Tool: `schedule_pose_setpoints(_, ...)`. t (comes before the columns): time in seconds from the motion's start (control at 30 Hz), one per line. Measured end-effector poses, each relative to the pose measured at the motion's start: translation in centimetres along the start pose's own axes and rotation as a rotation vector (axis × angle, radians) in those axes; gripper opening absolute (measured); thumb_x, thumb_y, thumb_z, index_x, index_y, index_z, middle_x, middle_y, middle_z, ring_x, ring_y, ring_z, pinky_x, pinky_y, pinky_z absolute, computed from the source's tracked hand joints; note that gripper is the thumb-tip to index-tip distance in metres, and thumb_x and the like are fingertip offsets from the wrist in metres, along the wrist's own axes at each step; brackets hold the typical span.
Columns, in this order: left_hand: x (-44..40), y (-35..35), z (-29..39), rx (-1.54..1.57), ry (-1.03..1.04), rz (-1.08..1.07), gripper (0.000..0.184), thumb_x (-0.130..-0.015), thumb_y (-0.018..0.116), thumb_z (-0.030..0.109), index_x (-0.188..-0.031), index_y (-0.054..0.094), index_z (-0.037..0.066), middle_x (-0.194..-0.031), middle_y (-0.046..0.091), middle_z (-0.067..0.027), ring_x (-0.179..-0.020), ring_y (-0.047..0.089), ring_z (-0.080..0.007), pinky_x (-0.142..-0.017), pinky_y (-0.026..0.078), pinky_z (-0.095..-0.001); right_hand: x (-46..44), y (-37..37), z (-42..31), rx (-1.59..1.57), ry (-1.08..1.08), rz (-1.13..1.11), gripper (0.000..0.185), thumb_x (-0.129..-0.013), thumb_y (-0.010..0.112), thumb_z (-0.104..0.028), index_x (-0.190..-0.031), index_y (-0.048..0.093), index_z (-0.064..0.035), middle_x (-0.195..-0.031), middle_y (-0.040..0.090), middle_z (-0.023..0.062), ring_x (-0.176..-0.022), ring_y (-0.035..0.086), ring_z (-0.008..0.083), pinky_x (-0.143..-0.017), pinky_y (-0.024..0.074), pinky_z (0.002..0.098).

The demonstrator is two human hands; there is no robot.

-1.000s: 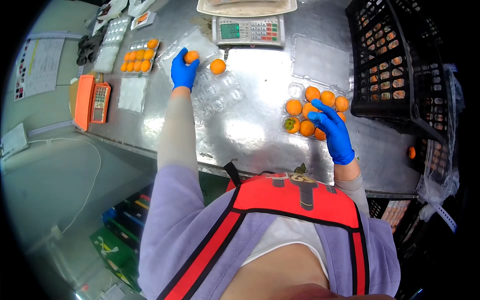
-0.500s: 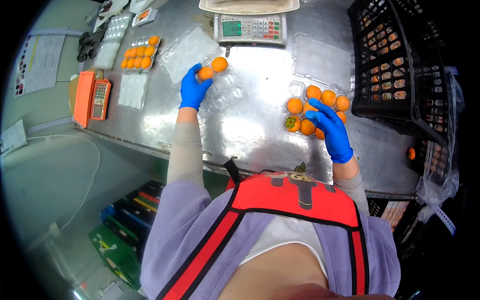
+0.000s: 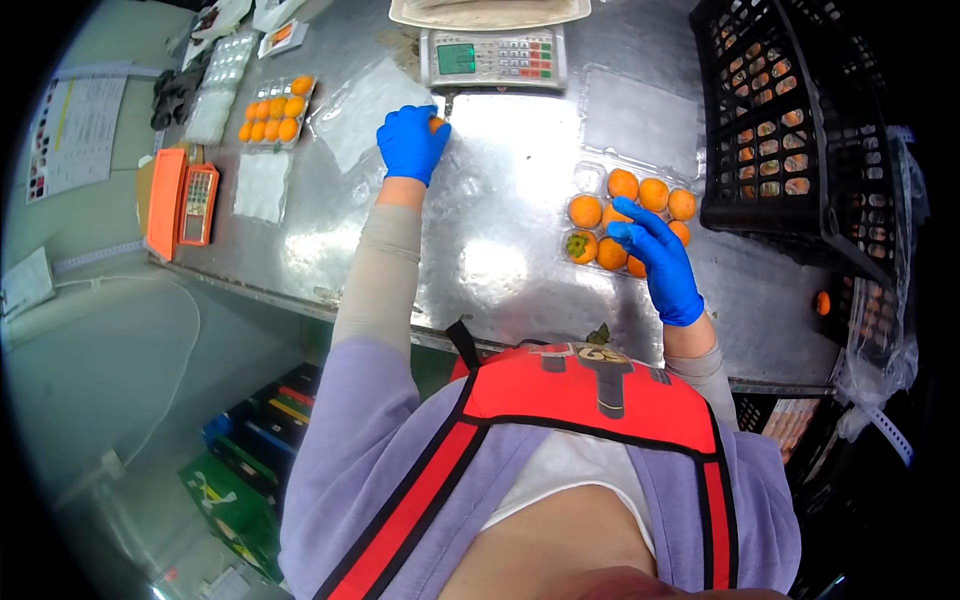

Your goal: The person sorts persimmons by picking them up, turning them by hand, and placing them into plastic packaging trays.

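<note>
My left hand (image 3: 412, 146), in a blue glove, reaches over the upper part of a clear compartment tray (image 3: 445, 185). Its fingers are closed around an orange fruit (image 3: 437, 125), of which only a small part shows. My right hand (image 3: 662, 262), gloved in blue too, hovers with spread fingers at a second clear tray (image 3: 590, 180) and holds nothing. Several orange fruits (image 3: 622, 184) fill most of that tray; one at its lower left (image 3: 581, 246) has a green calyx facing up. The tray's flat lid (image 3: 642, 122) lies open behind it.
A scale (image 3: 494, 59) stands at the back centre. A black crate (image 3: 765, 120) with fruit is on the right. At the left are a filled fruit tray (image 3: 276, 112), empty clear trays (image 3: 219, 92) and an orange scale (image 3: 183, 204). Loose fruit (image 3: 822, 303) lies far right.
My left hand has moved right with a fruit, to where another fruit lay in the near tray. It now covers that spot. My right hand has barely moved.
</note>
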State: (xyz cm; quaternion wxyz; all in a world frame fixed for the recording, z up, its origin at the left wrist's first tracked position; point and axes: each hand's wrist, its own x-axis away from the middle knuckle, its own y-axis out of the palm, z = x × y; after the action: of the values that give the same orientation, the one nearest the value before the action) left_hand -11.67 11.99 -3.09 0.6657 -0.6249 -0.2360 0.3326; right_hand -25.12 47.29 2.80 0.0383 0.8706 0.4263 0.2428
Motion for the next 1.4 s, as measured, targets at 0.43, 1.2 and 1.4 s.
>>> schedule_pose_setpoints(0.43,1.0,-1.3,-1.1,0.08,0.117,-0.105,0.054,-0.066,0.071,0.024,-0.118,0.058,0.018,-0.106,0.06,-0.0112,-0.099,0.056,-0.031,-0.086,0.046,-0.0409,-0.5,-0.5,0.1,0.003,0.022,0.021,0.034,-0.088,0.053,-0.017,-0.117,0.057,0.0,-0.115,0.057,0.0057,-0.106,0.054,0.0145,-0.094,0.0393,0.0274)
schedule_pose_setpoints(1.2,10.8,-11.7,14.0,1.164,0.491,0.158,0.064,-0.069,0.073,0.003,-0.126,0.043,0.002,-0.128,0.048,-0.017,-0.122,0.045,-0.0284,-0.1,0.038,-0.0378,-1.1,6.6,-5.0,-0.081,-0.411,-0.173,0.054,-0.086,0.059,-0.004,-0.135,0.038,-0.0008,-0.134,0.045,0.0111,-0.12,0.045,0.0192,-0.1,0.0365,0.0314)
schedule_pose_setpoints(1.4,11.5,-11.1,14.4,1.947,0.045,-0.271,0.051,-0.079,0.063,-0.001,-0.126,0.045,0.003,-0.133,0.045,-0.0133,-0.12,0.046,-0.0229,-0.098,0.041,-0.035,-1.0,6.6,-4.1,0.041,-0.57,-0.131,0.054,-0.082,0.062,0.0,-0.132,0.041,-0.0002,-0.13,0.048,0.0113,-0.119,0.047,0.0204,-0.1,0.0372,0.0315)
